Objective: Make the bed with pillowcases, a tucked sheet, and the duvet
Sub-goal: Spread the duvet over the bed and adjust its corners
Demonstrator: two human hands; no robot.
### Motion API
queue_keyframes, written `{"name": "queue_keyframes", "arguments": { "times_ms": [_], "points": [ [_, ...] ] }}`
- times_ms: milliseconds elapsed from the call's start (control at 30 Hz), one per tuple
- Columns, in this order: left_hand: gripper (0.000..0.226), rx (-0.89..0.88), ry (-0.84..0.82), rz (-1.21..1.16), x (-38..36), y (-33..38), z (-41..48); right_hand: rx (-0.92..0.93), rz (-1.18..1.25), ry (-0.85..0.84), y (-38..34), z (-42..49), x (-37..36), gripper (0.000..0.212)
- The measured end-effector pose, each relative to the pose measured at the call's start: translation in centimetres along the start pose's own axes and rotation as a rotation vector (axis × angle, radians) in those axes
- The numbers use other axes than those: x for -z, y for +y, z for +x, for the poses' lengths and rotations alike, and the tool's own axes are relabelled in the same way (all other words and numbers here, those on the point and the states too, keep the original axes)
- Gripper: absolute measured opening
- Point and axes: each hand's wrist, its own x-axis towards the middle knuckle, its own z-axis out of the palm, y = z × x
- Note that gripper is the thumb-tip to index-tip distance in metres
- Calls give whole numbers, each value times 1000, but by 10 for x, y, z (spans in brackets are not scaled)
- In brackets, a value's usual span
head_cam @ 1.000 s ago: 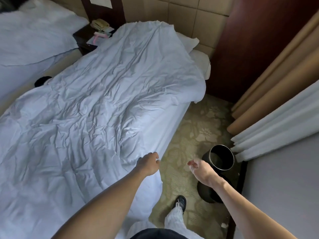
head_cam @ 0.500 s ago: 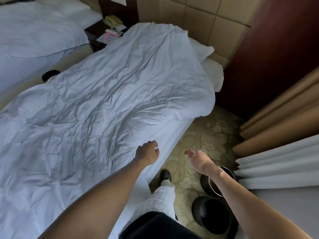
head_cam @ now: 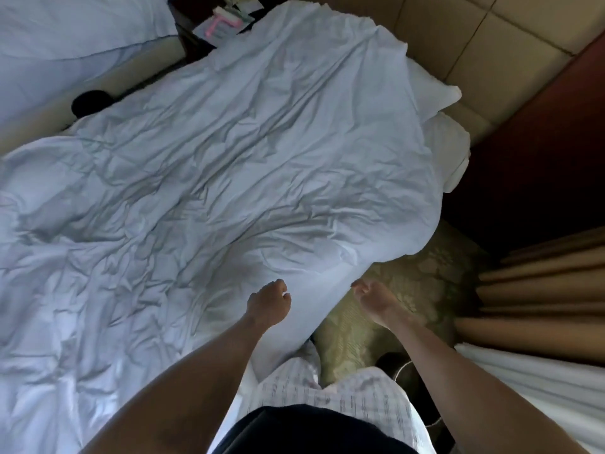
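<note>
Holds left grip (head_cam: 268,303), curled empty, and right grip (head_cam: 376,298), loosely open, at duvet (head_cam: 229,158) edge, ready to straighten it.

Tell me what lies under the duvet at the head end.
White pillows poke out from under the duvet by the headboard. The rest of them, and everything else beneath, is covered.

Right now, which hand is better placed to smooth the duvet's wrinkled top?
Probably left. The left hand is over the wrinkled duvet, close to its side edge; the right hand is beyond that edge, above the carpet, holding nothing.
</note>
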Motion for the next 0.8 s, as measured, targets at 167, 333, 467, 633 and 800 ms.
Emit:
{"name": "queue_keyframes", "arguments": {
  "times_ms": [167, 333, 467, 633, 800],
  "points": [
    [31, 140, -89, -41, -12, -13, 24, -12, -122, -76, -4, 51, -3, 31],
    [33, 234, -91, -97, -25, -16, 58, -28, -97, -134, -11, 109, -2, 30],
    [37, 290, -95, -167, -45, -6, 90, -67, 10, -124, -9, 157, -2, 30],
    [57, 497, -96, -386, -68, 6, 137, -337, 245, -162, 7, 218, 3, 24],
    [71, 927, -105, -1385, -75, 20, 169, -572, 773, -222, 17, 266, 22, 74]
  ]
}}
